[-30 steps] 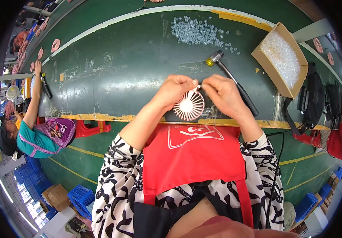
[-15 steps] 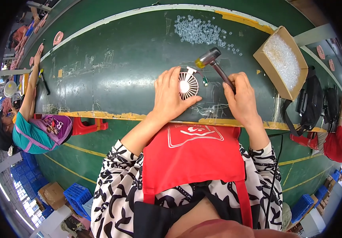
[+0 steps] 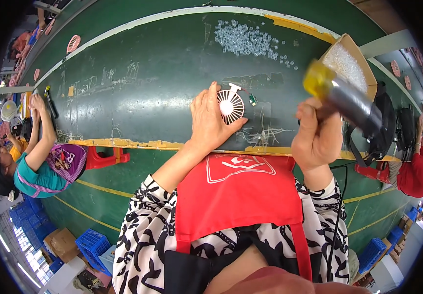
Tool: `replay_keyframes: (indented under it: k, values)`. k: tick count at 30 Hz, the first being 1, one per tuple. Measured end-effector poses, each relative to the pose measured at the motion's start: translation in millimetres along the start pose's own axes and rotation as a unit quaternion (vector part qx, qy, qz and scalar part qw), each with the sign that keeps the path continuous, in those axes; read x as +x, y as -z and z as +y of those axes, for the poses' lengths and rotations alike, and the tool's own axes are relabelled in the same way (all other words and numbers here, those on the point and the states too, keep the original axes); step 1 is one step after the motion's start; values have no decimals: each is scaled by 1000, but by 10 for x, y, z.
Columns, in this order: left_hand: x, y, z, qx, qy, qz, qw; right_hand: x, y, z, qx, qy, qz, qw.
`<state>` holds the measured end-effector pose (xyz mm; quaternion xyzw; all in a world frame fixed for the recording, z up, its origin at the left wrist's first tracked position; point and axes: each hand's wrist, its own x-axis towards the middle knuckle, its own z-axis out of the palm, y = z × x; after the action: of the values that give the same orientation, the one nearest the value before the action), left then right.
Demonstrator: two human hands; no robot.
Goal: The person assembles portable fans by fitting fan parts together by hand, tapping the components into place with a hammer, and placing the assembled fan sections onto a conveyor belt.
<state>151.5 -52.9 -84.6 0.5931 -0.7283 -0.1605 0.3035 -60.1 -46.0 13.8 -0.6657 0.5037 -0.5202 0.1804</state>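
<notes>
A small pale pink fan head (image 3: 231, 107) with a round slotted grille lies on the dark green work surface. From its left, my left hand (image 3: 210, 111) holds it down, fingers along one side and thumb along the near edge. A short stem sticks out at the fan's top, with a small green circuit board (image 3: 252, 99) on wires beside it. My right hand (image 3: 320, 137) is closed round the handle of a mallet and raised off the surface. The mallet (image 3: 344, 100), with a yellow face and a dark head, looks large and blurred; its handle is mostly hidden.
Many small clear plastic pieces (image 3: 245, 39) lie scattered at the far side. A cardboard box (image 3: 367, 66) of similar pieces stands at the right, partly behind the mallet, near a black bag (image 3: 385, 122). At the left, a co-worker (image 3: 39, 166) sits near another mallet (image 3: 50, 100).
My right hand has lifted the mallet up and to the right, away from the fan head. My left hand stays on the fan. The co-worker at the left has drawn an arm back.
</notes>
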Motion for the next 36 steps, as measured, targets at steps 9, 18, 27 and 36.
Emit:
replay_keyframes:
  k: [9, 18, 27, 36]
  values:
    - [33, 2, -2, -21, -1, -13, 1000, -339, -247, 759, -265, -1, -193, 945]
    - [-57, 13, -49, -161, -66, 6, 985, -102, -411, 559, 79, -203, -190, 957]
    - [-27, -40, 62, -155, -89, -19, 984, -129, -516, 766, 169, -288, -256, 907]
    - [867, -247, -308, -77, -53, 141, 986, -321, -403, 943, 202, -265, -206, 920]
